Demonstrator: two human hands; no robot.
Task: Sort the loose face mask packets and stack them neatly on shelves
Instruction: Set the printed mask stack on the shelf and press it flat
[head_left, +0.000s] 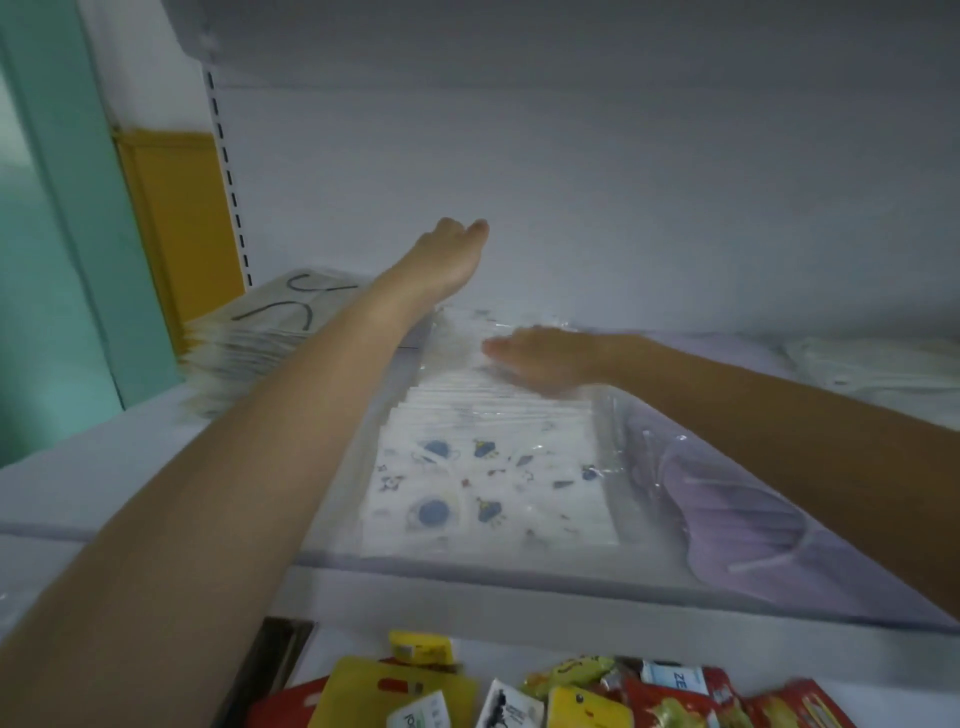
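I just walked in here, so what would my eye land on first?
Two bare arms stretch onto a white shelf: the right hand lies flat on a row of clear packets of white masks printed with blue cartoon shapes in the middle, while the left hand reaches past them toward the back wall. To the right lie clear packets of lilac masks, and bright yellow and red packets crowd the bottom edge.

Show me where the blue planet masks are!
Head view: the planet-print mask packets lie centre on the shelf, between the black-strap mask stack at left and purple mask packets at right.
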